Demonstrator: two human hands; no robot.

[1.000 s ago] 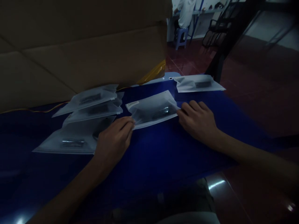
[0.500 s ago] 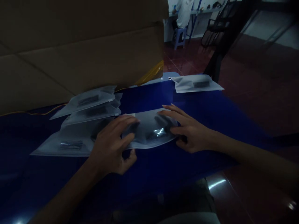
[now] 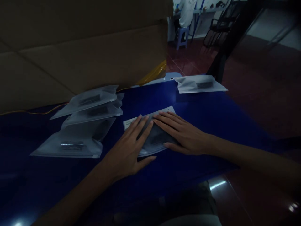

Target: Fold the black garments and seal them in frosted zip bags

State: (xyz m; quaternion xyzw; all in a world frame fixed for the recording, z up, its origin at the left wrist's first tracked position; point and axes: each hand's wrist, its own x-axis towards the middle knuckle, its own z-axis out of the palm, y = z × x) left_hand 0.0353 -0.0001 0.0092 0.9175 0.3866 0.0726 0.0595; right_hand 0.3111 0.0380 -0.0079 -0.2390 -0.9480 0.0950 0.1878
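Note:
A frosted zip bag (image 3: 150, 147) with something dark inside lies on the blue tabletop (image 3: 150, 185) in front of me. My left hand (image 3: 131, 146) rests flat on its left part, fingers stretched out and thumb apart. Flat across the right part lies my right hand (image 3: 182, 133), its fingers extended and their tips close to those of the left. A small white label (image 3: 129, 122) with print shows at the bag's left corner. The hands cover much of the bag, so its contents cannot be made out.
To the left lie several similar bags, among them a front one (image 3: 70, 142) and a top one (image 3: 87, 100). Another bag (image 3: 201, 84) sits at the far right edge. A large cardboard box (image 3: 94, 59) stands behind. A person (image 3: 187, 14) sits on a stool (image 3: 182, 37) in the background.
Both hands have gone from curled fingers at the bag's sides to flat on top, closer together. The bag now lies flatter and slightly turned, with its label in view.

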